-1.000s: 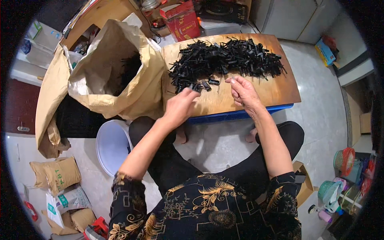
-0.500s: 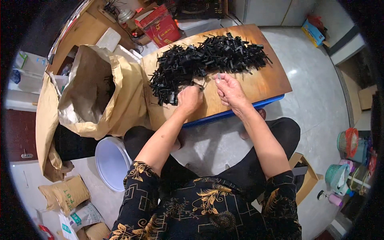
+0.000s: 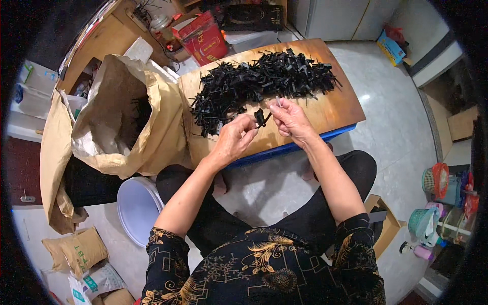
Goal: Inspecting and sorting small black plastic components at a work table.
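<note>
A large heap of small black plastic parts [image 3: 264,76] with thin prongs spreads in an arc over the wooden board [image 3: 345,104]. Just in front of the heap, my left hand [image 3: 233,138] is closed, pinching one black plastic part [image 3: 261,118] by its left end. My right hand [image 3: 294,123] is closed close by, its thumb and fingers around a thin, light-coloured tool [image 3: 278,102] whose exact kind I cannot make out. A dark prong of the part reaches up to the right fingers; whether they touch it I cannot tell.
Left of the board stands an open brown paper sack [image 3: 165,124] with dark contents. Below it is a white bucket [image 3: 133,211]. A blue support [image 3: 290,148] shows under the board. A red box [image 3: 203,40] and a black cooktop [image 3: 252,18] are behind.
My left hand has come back from the heap's edge with a black part, now raised beside the right hand. My right hand stays nearly in place. The whole view has shifted slightly.
</note>
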